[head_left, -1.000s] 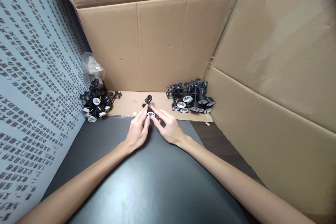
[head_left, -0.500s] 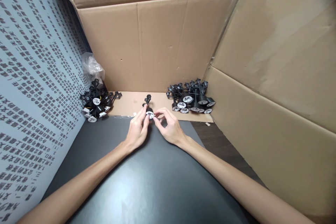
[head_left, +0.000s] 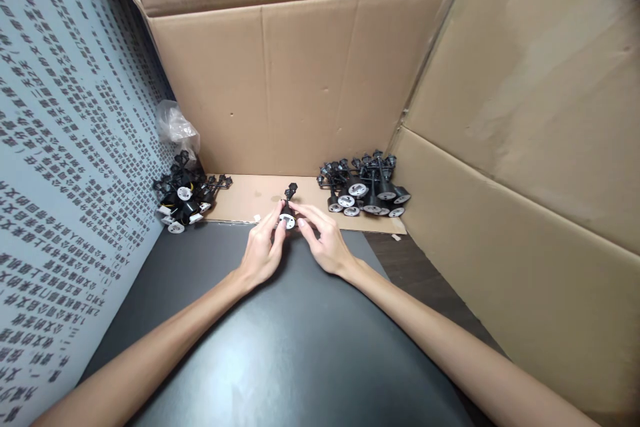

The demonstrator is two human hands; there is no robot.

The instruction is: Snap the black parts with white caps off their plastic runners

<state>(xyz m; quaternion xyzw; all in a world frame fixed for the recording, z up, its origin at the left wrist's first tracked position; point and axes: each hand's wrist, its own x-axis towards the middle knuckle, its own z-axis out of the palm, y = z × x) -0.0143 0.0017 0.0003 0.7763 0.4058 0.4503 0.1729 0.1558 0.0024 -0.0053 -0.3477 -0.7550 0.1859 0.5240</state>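
Corrugated cardboard sheets (head_left: 300, 80) wall off the back and right of the space; a pale blue panel printed with rows of dark characters (head_left: 65, 147) stands along the left; a glossy black worktop (head_left: 240, 353) runs forward from a flat cardboard mat (head_left: 245, 197), with a dark wood-grain surface (head_left: 415, 273) showing to its right.

Both forearms reach in from the bottom corners; the hands meet over the mat's front edge, just above the worktop. The left hand (head_left: 261, 255) is mostly closed, its fingers and thumb gripping a black plastic fitting (head_left: 288, 207) with a slim stem, a branched top and a round white base; the fitting stands nearly upright, tipped slightly to the right, with its white disc facing the camera. The right hand (head_left: 324, 243) is half curled, its fingertips (head_left: 302, 221) reaching in to the white disc; whether they touch it or sit just beside it, I cannot tell.

A left pile of similar fittings (head_left: 184, 199) sits at the mat's left end, near the printed panel, with a crumpled clear plastic bag (head_left: 176, 125) behind it; a right pile of similar fittings (head_left: 365, 185) lies well apart, at the mat's right end.
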